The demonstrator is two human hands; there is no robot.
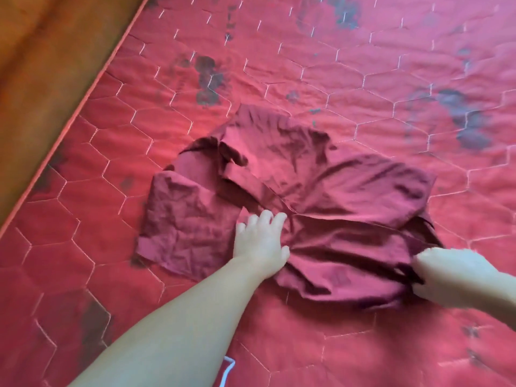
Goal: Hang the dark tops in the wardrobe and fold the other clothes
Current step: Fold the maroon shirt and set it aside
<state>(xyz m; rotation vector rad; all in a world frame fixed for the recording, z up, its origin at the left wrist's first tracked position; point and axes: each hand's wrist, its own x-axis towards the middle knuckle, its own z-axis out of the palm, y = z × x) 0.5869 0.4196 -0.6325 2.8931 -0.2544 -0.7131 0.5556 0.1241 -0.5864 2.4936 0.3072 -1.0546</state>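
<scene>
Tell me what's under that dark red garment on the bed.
The dark red garment lies crumpled on the red quilted mattress, which shows all around it. The left hand presses on it; the right hand grips its edge. Anything beneath the cloth is covered.

Red quilted mattress, brown floor
</scene>
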